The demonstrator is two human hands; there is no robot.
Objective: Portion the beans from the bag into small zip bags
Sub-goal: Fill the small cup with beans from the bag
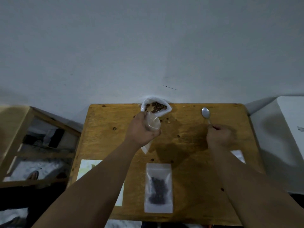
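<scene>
At the far edge of the table point(113, 124), the left hand point(139, 129) gripped a zip bag point(153, 123) beside the open bean bag point(155, 106). The right hand point(220, 134) pinched the spoon point(206, 113) by its handle.

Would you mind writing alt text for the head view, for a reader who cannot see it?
Over a wooden table, the left hand holds a clear zip bag near the open bean bag; the right hand holds a spoon. A filled zip bag lies nearer.

bean bag point(156, 106) at back, spoon point(206, 113) right
</scene>
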